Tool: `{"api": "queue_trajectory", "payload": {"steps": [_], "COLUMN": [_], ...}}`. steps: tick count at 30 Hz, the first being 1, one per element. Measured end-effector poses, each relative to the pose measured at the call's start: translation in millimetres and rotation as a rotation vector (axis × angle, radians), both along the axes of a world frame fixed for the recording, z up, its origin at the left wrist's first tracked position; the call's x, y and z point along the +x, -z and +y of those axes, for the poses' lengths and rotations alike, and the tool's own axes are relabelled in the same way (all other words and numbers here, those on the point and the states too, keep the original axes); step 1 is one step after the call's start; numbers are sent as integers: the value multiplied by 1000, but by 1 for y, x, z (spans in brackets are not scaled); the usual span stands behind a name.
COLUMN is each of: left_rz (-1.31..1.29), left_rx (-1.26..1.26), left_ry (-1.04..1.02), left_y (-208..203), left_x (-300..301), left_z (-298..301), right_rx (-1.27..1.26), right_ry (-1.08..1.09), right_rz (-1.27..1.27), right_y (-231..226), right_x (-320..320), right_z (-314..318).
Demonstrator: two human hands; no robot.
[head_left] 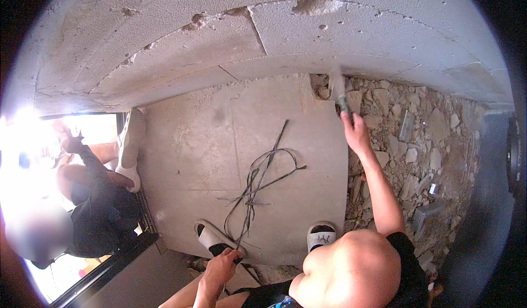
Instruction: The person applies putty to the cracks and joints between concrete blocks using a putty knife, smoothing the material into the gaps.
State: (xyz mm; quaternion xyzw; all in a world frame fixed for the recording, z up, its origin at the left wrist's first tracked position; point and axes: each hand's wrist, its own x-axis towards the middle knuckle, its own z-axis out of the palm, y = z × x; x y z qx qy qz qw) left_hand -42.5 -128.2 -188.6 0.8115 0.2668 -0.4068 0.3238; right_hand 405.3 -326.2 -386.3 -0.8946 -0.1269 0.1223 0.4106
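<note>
My right hand (357, 134) is closed round the handle of a hand tool (343, 100). Motion blurs the pale upper part of this tool, so its kind cannot be made out; it is at the foot of the block wall, over a notch at the slab's corner. Low in the view, my left hand (220, 269) is closed on one end of a thin black strap (240, 242). The rest of the strap lies in loose, tangled loops on the grey slab (186, 160), between and beyond my feet.
Broken rubble (409, 143) fills the ground right of the slab. A pale block wall (203, 39) with chipped joints runs across the far side. At left, another person (104, 198) sits in a bright opening, shoes against the slab's edge. My slippers (321, 234) rest on the slab.
</note>
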Motion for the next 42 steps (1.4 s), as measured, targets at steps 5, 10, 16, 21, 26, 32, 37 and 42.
{"api": "queue_trajectory", "payload": {"steps": [5,10,16,21,26,32,37,42], "left_rz": [20,54,43,36,124,29,-36,-85], "left_rx": [5,14,-5,-49,-21,-20,-118,-86], "left_ry": [6,-4,-25,36,87,43,86,-149], "left_y": [6,1,9,31,25,42,57,45], "left_x": [-5,1,-27,-40,-47,-61,-56,-60], "left_z": [-4,-7,-19,-11,1,-3,-9,-19], "right_rx": [-19,81,-63,48,12,-227,38,-211], "right_ry": [43,115,-121,-10,81,-44,-26,-130], "right_rz": [26,131,246,149,83,119,-26,-11], "right_y": [5,16,31,49,46,44,28,-3], "right_x": [-5,-2,5,1,-17,-18,-13,-6], "right_z": [-1,-7,13,-17,-17,-28,-17,28]}}
